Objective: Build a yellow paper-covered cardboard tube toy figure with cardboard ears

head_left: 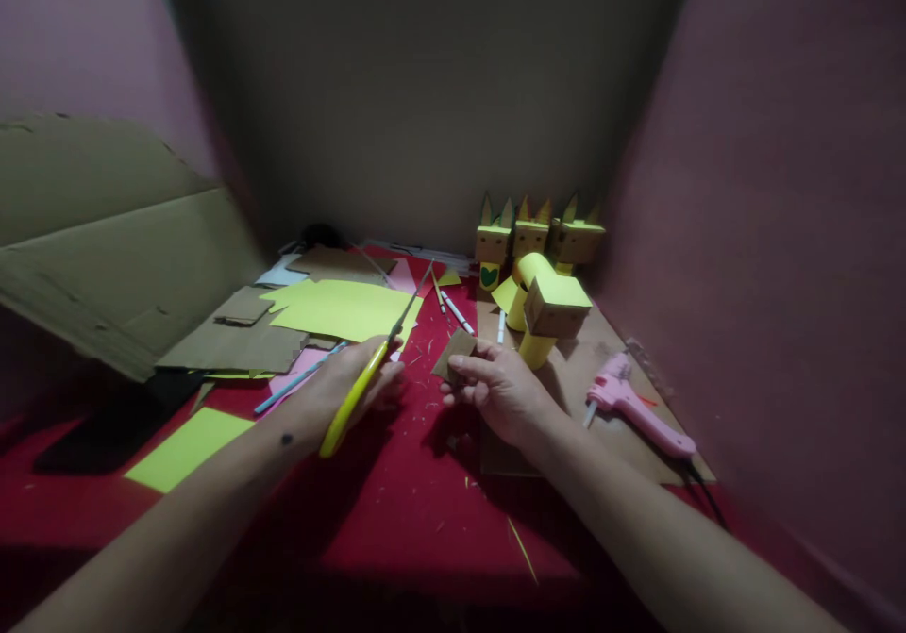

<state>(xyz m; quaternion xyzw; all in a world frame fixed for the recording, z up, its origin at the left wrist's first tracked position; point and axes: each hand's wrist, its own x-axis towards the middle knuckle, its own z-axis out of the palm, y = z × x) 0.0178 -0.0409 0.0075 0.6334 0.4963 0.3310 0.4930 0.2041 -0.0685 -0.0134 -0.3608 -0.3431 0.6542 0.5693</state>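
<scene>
Brown cardboard, cut to a small flat piece (453, 354), is held above the red cloth (411, 520) near the middle of the work area, just left of the yellow-bodied figure. The right hand (506, 388) has it pinched by one edge, the thumb on top and pressed close to the fingers, with the rest of the piece standing free toward the other side. Across from it, the left hand (336, 383) carries the yellow-handled scissors (354, 399), its fingers half curled and apart from the cardboard; whether any finger sits through a handle loop cannot be told. The blades point away from the person, look closed together, and do not touch the piece. The step in hand appears to be sizing or trimming this cardboard; a cut now would call for opening the blades, bringing them to the free edge and keeping the right thumb out of their line. Beyond the right hand, the figure (559, 308) with a box head stands on a cardboard base (506, 461), a pink glue gun (623, 402) lying to its right. Three eared figures (530, 237) stand behind, and a yellow sheet (340, 310) lies over stacked cardboard past the left hand.
</scene>
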